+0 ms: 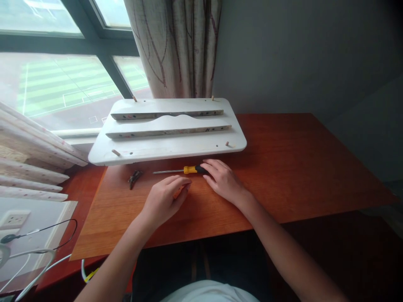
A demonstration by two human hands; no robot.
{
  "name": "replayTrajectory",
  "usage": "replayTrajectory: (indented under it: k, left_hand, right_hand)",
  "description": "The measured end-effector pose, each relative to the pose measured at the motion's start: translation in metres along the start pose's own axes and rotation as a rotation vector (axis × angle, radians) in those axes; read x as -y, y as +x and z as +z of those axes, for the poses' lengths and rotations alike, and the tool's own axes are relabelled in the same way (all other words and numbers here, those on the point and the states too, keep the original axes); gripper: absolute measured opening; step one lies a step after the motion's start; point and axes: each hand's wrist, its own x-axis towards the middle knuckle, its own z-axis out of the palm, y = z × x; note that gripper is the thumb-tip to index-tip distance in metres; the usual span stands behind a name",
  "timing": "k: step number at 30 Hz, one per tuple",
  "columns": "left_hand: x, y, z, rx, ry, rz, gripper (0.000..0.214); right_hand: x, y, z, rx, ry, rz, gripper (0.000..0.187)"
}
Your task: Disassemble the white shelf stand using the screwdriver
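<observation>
Screwdriver [189, 170] lay six o'clock of the board [176, 147]! Right hand [224, 179] straddled its handle with fingers and thumb, pinch uncertain; left hand [164, 199] curled, contents hidden. Fuller wrap seemed steadier.

Screwdriver [189, 170] partly hidden by right fingers [212, 169], screws [134, 179] blurred together

On the table [299, 167], the screws [134, 179] lie left of the screwdriver [190, 169], with the panel [173, 145] behind both.
</observation>
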Motion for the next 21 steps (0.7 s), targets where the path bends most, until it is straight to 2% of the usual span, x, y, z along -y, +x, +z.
replayTrajectory:
  k: [8,17,21]
  left_hand:
    - [0.009,0.014,-0.003,0.01,0.068,0.042,0.02]
    - [0.017,0.022,-0.01,0.001,0.08,0.048,0.019]
    - [0.016,0.023,-0.013,-0.004,0.085,0.038,0.019]
  right_hand:
    - [-0.003,0.004,-0.002,0.06,0.022,-0.033,0.04]
    - [-0.01,0.001,-0.009,0.049,0.03,0.02,0.042]
    - [-0.01,0.001,-0.01,0.05,-0.029,0.027,0.048]
